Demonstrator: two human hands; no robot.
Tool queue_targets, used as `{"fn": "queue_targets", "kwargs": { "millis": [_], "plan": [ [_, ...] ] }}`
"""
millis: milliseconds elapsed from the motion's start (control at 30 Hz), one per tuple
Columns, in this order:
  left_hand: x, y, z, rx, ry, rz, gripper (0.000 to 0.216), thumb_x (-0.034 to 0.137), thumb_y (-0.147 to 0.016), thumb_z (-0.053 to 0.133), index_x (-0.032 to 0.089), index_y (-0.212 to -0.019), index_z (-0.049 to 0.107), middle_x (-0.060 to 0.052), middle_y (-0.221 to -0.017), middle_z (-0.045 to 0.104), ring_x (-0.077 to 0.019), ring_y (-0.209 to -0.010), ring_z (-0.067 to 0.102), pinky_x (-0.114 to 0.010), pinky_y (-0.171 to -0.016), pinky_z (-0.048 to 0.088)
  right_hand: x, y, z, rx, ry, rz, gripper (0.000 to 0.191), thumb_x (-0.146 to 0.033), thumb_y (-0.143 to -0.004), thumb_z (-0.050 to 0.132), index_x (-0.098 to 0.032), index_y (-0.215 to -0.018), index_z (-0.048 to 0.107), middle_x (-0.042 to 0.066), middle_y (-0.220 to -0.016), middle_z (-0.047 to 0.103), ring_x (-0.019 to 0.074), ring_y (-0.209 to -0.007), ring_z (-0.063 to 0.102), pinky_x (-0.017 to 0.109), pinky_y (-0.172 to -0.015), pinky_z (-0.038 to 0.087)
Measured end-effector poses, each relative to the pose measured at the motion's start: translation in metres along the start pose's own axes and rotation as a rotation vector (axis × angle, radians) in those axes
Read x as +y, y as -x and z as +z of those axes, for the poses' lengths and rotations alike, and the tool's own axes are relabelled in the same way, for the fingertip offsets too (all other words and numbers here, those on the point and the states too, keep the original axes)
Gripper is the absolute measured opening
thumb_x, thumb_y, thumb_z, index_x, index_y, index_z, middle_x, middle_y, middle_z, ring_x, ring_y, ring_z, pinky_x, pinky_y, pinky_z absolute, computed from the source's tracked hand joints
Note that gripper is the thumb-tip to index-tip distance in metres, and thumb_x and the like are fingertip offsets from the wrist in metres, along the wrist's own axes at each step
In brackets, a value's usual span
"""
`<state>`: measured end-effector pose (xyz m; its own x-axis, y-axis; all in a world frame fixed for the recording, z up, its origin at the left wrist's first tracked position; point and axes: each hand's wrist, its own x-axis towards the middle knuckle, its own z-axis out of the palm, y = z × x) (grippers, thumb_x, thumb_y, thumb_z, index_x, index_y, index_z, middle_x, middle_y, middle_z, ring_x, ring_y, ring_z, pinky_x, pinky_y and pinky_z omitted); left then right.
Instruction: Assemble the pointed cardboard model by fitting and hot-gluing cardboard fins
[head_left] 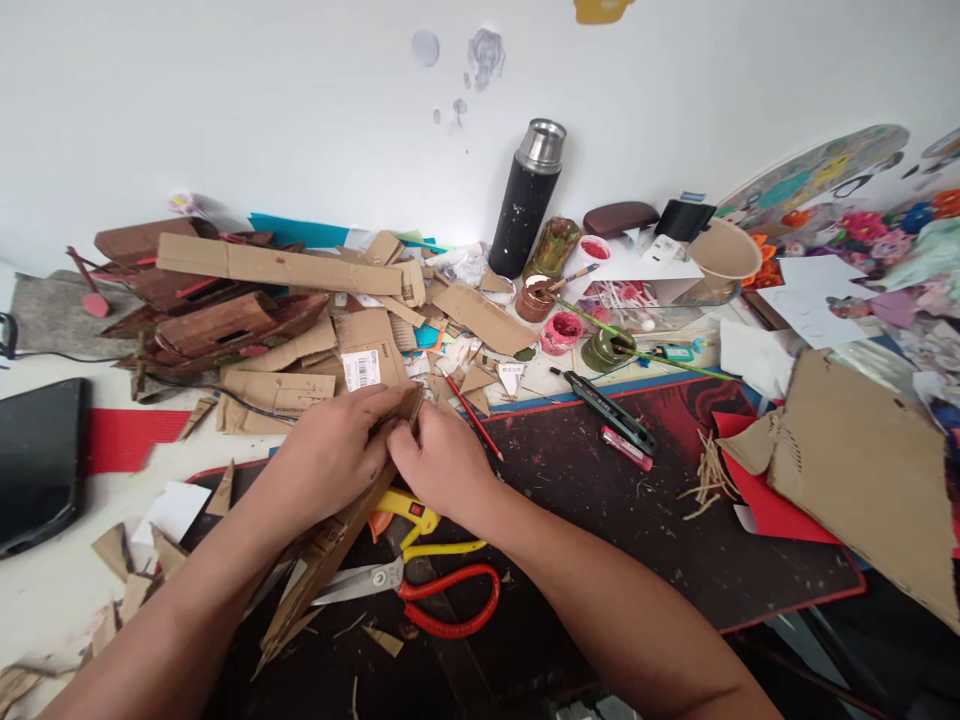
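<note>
My left hand (337,445) and my right hand (442,462) meet over a dark work mat (660,540). Together they grip a long brown cardboard piece (322,560) that slants from the fingers down toward the lower left. Both hands have fingers closed on its upper end. Beneath the hands lie red-handled scissors (427,590) and a yellow tool (409,510). A red pencil (474,418) lies just beyond my right hand.
A heap of cardboard scraps (277,300) fills the back left. A black flask (527,200), paint pots (562,330), a paper cup (724,255) and a black utility knife (611,410) stand behind. A big cardboard sheet (862,480) lies right. A dark tablet (37,460) lies left.
</note>
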<state>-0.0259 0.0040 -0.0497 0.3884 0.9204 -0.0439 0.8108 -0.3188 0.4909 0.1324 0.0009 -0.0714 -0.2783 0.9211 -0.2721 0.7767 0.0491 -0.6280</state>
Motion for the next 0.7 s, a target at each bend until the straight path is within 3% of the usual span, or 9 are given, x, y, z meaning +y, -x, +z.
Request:
{"fn": "queue_targets", "kwargs": {
  "millis": [700],
  "plan": [
    [-0.0009, 0.0002, 0.001, 0.019, -0.019, 0.028, 0.033, 0.022, -0.091, 0.042, 0.021, -0.108, 0.07, -0.01, -0.095, 0.077, -0.0278, -0.082, 0.071, -0.037, -0.071, 0.05, 0.0004, 0.0003, 0.0, 0.0, -0.002, 0.003, 0.033, -0.039, -0.105, 0.047, -0.015, -0.103, 0.069, 0.017, -0.104, 0.078, 0.0298, -0.098, 0.073, 0.036, -0.079, 0.05]
  ]
}}
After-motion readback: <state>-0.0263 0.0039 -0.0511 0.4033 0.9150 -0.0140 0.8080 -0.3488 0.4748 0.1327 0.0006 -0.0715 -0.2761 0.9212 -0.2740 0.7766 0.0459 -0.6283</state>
